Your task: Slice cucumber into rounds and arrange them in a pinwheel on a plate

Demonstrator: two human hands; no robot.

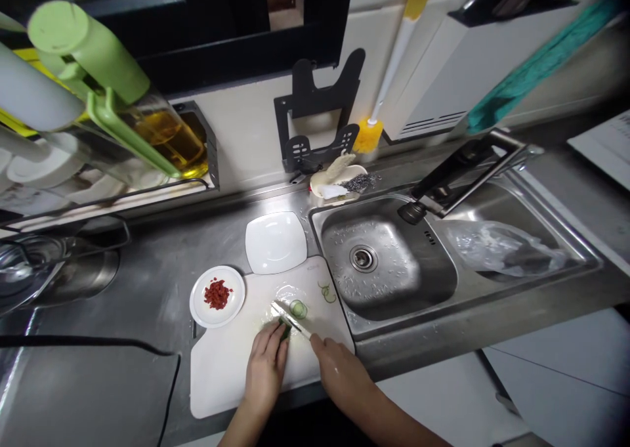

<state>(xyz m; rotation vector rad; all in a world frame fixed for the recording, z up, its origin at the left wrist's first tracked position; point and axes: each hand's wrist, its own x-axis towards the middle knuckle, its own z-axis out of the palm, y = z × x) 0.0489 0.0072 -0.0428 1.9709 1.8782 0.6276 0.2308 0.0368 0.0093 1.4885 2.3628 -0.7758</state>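
My right hand (342, 368) is closed round the handle of a kitchen knife (291, 319), its blade pointing away and to the left over a white cutting board (221, 368). Under the curled fingers of my left hand (267, 361) is a piece of cucumber (285, 329), mostly hidden by those fingers, with the blade right against it. Cut cucumber slices (298, 309) lie just beyond the blade. Some thin cucumber strips (327, 293) rest near the board's right edge.
A small plate of chopped red pieces (218, 294) overlaps the board's left corner. A white square dish (275, 242) stands behind it. To the right are a steel sink (394, 263) with a black faucet (445, 178) and a plastic bag (502, 247). An oil bottle (167, 138) leans on the left shelf.
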